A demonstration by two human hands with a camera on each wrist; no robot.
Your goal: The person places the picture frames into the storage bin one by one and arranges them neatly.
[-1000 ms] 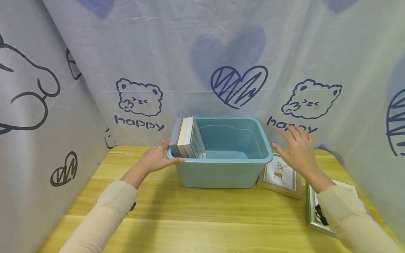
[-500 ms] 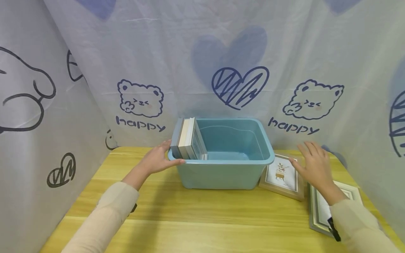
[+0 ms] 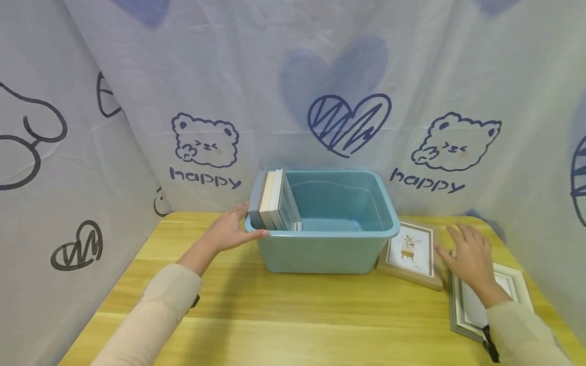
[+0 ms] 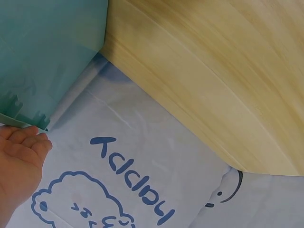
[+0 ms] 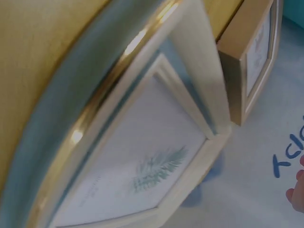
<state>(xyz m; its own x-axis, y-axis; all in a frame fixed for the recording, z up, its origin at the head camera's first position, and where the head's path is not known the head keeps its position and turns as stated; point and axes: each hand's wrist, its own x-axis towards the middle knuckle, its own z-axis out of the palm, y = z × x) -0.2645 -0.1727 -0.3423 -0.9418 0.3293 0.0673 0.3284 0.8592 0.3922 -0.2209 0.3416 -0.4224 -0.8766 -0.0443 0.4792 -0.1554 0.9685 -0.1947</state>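
At the front left corner of a light blue plastic bin [image 3: 316, 251], my left hand [image 3: 226, 231] holds the rim, thumb along the front edge and fingers at the left side. The left wrist view has those fingers [image 4: 35, 142] bent against the rim's underside. Several picture frames [image 3: 274, 203] stand on edge at the bin's left end. My right hand [image 3: 471, 254], empty with spread fingers, hovers over the right of the table. Below it are a wood-coloured picture frame [image 3: 391, 272] with a potted plant print and a pale picture frame [image 3: 464, 315] with a gold inner edge and leaf print.
The wooden table [image 3: 293, 315] carries the bin near its back edge. A white curtain [image 3: 284, 91] with hearts, bears and "happy" lettering hangs behind and along both sides. The two flat frames lie right of the bin, the wood-coloured one close against it.
My right hand has moved right and down, from beside the bin's right rim to over the pale picture frame. My left hand stays on the bin's corner.
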